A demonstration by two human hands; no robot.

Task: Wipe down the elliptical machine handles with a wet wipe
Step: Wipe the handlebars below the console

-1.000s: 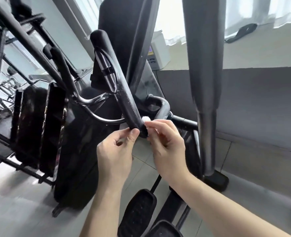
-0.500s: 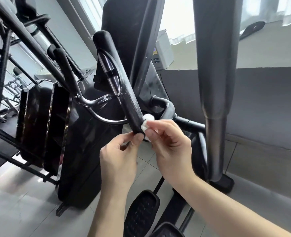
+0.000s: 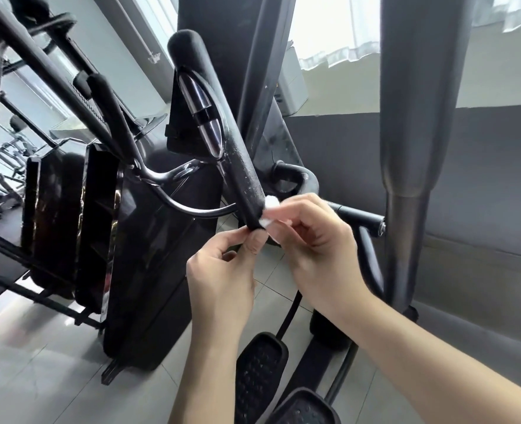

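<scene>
A black foam-covered elliptical handle (image 3: 240, 175) slants from upper left down to the middle of the head view, with a chrome pulse sensor (image 3: 202, 117) on its upper part. My left hand (image 3: 225, 276) pinches the handle's lower end between thumb and forefinger. My right hand (image 3: 317, 246) pinches a small white wet wipe (image 3: 269, 211) and holds it against the right side of that lower end. Most of the wipe is hidden inside my fingers.
A thick grey upright arm (image 3: 412, 148) of the machine stands close on the right. Black foot pedals (image 3: 259, 371) lie below my forearms on the tiled floor. The black flywheel housing (image 3: 149, 255) and a second foam handle (image 3: 109, 108) are to the left, beside a metal rack.
My right hand has brought the wipe out from behind the handle's tip and slid it slightly up its right side. My left hand keeps its pinch on the handle's end.
</scene>
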